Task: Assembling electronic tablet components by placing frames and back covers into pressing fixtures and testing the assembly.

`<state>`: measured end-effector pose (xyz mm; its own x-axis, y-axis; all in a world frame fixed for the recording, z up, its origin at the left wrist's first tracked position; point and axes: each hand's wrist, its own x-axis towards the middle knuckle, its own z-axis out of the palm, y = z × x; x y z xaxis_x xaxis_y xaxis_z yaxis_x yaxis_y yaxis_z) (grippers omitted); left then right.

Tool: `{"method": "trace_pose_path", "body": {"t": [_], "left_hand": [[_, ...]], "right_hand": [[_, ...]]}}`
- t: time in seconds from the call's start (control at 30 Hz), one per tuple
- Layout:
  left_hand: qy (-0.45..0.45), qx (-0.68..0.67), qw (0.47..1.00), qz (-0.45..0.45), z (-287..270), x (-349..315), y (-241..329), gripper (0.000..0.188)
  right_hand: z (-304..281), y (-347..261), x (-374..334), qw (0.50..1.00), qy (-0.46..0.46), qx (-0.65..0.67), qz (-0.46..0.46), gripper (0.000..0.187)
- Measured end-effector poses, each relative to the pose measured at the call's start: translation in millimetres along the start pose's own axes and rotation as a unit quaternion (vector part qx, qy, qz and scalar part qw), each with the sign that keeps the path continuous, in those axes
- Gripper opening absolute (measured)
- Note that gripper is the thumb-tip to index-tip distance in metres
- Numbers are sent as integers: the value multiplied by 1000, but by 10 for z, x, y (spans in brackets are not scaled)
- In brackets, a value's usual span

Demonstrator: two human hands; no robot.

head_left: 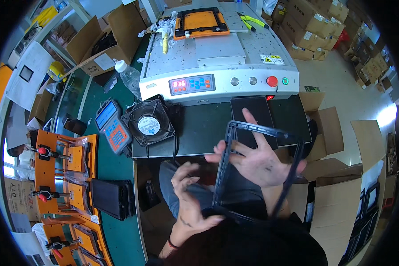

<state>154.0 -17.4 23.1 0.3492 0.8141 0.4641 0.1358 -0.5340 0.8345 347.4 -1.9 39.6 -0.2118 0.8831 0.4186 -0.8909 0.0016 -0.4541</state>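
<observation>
A black rectangular plastic frame (221, 174), with an empty middle, is tilted in the air above my lap. My right hand (264, 166) is behind it, palm up and fingers spread, and shows through its opening. The index finger crosses the frame's far bar, and the thumb reaches past the right bar. The frame appears to be borne on this hand, though the exact contact is hard to see. My left hand (188, 199) is left of the frame, fingers apart and slightly blurred. Its thumb is close to the frame's near left corner; I cannot tell whether they touch.
A white machine (261, 80) with a control panel stands ahead, with an orange fixture (201, 23) and yellow-green cutters (252, 21) on top. On the bench are a fan (149, 124), a handheld device (112, 126), stacked black panels (111, 199) and orange clamps (46, 153). Cardboard boxes (330, 208) stand right.
</observation>
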Motion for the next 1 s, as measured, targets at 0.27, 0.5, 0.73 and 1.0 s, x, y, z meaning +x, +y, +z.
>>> {"method": "trace_pose_path", "body": {"t": [0.27,0.5,0.73,1.0], "left_hand": [[103,-906,409,-14,599,-390,134,131],[-182,-870,436,-139,144,-309,-190,143],[-85,-855,486,-162,-85,-184,-370,135],[-43,-854,470,-218,24,-186,-340,132]], "right_hand": [[30,777,15,965,-120,171,161,127],[9,288,-88,687,48,-724,-40,79],[-219,-203,-503,271,118,-954,44,63],[-59,-324,-555,288,87,-953,16,37]]}}
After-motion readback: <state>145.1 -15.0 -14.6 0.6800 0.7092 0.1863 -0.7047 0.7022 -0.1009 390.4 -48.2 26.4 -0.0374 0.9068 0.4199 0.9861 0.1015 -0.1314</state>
